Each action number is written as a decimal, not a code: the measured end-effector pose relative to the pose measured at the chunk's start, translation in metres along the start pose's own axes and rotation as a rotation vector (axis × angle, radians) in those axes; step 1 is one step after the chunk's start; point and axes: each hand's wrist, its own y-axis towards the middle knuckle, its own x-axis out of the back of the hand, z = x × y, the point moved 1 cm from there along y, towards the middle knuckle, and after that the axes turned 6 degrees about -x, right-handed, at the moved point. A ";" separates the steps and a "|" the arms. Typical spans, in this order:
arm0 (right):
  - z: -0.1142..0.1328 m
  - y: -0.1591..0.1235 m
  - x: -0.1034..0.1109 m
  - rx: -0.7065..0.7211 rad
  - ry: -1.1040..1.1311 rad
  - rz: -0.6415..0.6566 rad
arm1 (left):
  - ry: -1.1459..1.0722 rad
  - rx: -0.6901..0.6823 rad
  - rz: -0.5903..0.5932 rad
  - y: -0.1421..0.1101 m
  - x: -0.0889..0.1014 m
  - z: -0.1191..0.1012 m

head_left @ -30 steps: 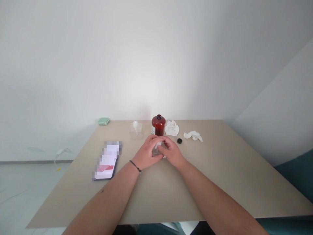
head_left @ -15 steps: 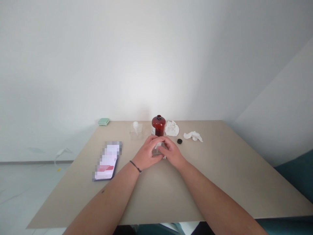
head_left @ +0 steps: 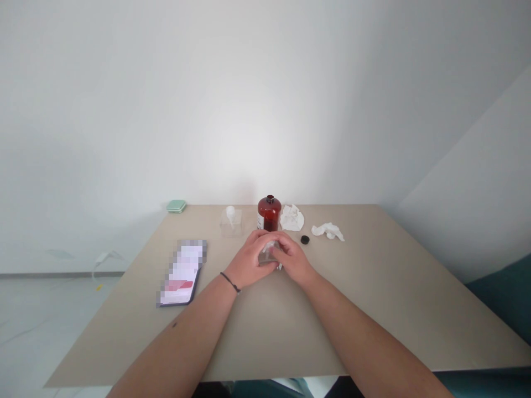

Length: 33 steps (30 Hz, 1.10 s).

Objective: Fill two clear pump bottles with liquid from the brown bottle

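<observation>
1. Just in front of the amber glass bottle (head_left: 269, 214), the left hand (head_left: 249, 261) and right hand (head_left: 292, 257) are together, both clamped around a clear glass vessel (head_left: 269, 255). The fingers hide most of it, and whether it rests on the counter (head_left: 373, 315) cannot be told.
2. This two-handed wrap seems well suited to smooth glass: fingers on both sides spread the grip and lessen the risk of a slip. Working low over bare counter, clear of the amber bottle, also looks sensible.
3. A black cord bracelet (head_left: 230, 282) circles the left wrist.
4. Left of the amber bottle and nearer the person lies a phone (head_left: 180, 273), its screen pixelated.
5. To the amber bottle's right sit a black cap (head_left: 305, 239), a crumpled tissue (head_left: 291, 217) just beside the bottle, and a twisted tissue (head_left: 327, 231) farther along.
6. Farthest, to its left, are a clear square container (head_left: 231, 225) with a white top piece and a green case (head_left: 176, 206) at the counter's back edge.
</observation>
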 end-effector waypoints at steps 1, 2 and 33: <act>-0.001 0.000 0.000 -0.013 0.004 -0.006 | 0.002 -0.002 0.001 0.000 0.000 0.000; -0.001 0.000 0.000 -0.027 0.011 -0.010 | 0.003 -0.002 0.001 0.000 0.000 0.000; 0.001 0.001 -0.001 -0.034 0.008 -0.019 | 0.001 0.003 0.005 0.000 0.000 0.001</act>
